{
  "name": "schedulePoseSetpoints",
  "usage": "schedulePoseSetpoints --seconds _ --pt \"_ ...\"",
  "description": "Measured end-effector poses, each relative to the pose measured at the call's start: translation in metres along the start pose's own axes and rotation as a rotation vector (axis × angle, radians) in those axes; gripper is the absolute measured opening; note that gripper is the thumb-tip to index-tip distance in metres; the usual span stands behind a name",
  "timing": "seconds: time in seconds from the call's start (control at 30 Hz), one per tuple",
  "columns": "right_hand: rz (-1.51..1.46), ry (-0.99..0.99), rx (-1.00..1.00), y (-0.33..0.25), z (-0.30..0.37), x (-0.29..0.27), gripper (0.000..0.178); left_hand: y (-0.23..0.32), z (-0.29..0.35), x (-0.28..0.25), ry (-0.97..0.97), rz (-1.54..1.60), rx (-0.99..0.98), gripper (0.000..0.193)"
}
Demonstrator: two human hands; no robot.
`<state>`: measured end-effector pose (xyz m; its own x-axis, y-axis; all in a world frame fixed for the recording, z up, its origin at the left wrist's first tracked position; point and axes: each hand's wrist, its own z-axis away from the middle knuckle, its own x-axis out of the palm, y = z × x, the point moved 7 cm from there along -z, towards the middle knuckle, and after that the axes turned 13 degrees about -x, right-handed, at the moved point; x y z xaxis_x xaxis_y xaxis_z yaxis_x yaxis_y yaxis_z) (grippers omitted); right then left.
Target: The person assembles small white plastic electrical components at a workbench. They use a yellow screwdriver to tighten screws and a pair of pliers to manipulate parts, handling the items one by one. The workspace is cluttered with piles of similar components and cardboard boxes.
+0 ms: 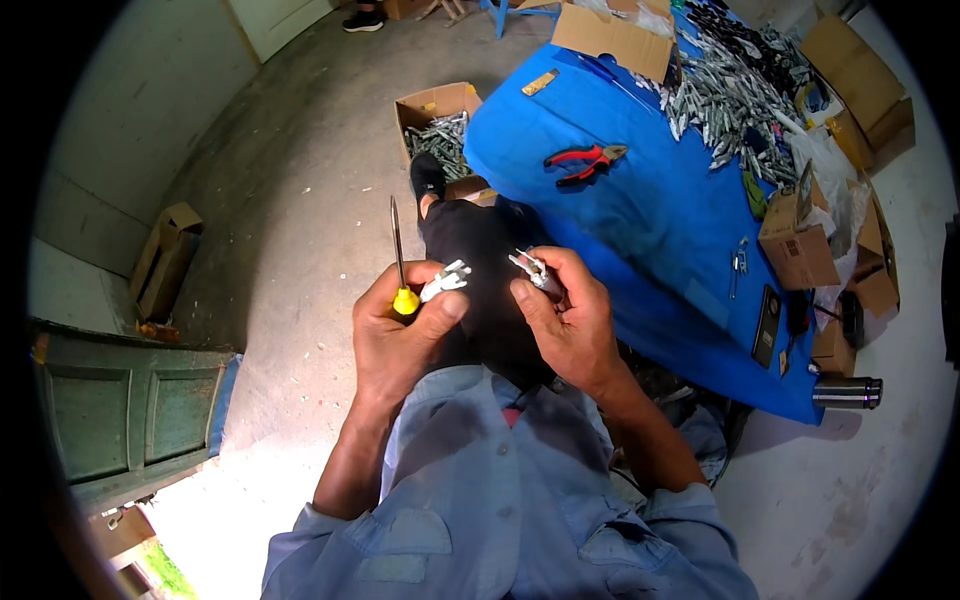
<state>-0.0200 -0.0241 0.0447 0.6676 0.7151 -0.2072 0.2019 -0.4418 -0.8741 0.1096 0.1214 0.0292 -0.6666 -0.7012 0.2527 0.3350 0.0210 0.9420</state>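
My left hand (393, 345) is closed round a screwdriver (405, 301) with a yellow handle, its thin metal shaft pointing up and away. Between that hand's thumb and forefinger sits a small whitish part (447, 281) with prongs. My right hand (583, 325) pinches another small silvery part (536, 270) with thin prongs at its tip. Both parts are held apart from each other, above my lap. Their exact kind is too small to make out. Red-handled pliers (586, 164) lie on the blue cloth-covered table (660, 240) to the right.
A large heap of small metal parts (735, 105) covers the table's far right. On the floor ahead, a cardboard box (440, 98) holds similar parts. Cardboard boxes (800, 240) and a metal flask (847, 393) stand along the right edge. A green door (125, 415) is at left.
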Motion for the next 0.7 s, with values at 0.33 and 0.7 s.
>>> schedulePoseSetpoints --seconds 0.33,0.7 --pt "0.100 -0.043 -0.150 -0.014 0.000 0.011 0.024 -0.019 -0.018 0.025 -0.091 0.244 -0.162 0.018" --pt "-0.192 -0.070 0.040 -0.001 0.009 0.019 0.031 -0.012 -0.020 0.012 -0.013 0.209 -0.076 0.015"
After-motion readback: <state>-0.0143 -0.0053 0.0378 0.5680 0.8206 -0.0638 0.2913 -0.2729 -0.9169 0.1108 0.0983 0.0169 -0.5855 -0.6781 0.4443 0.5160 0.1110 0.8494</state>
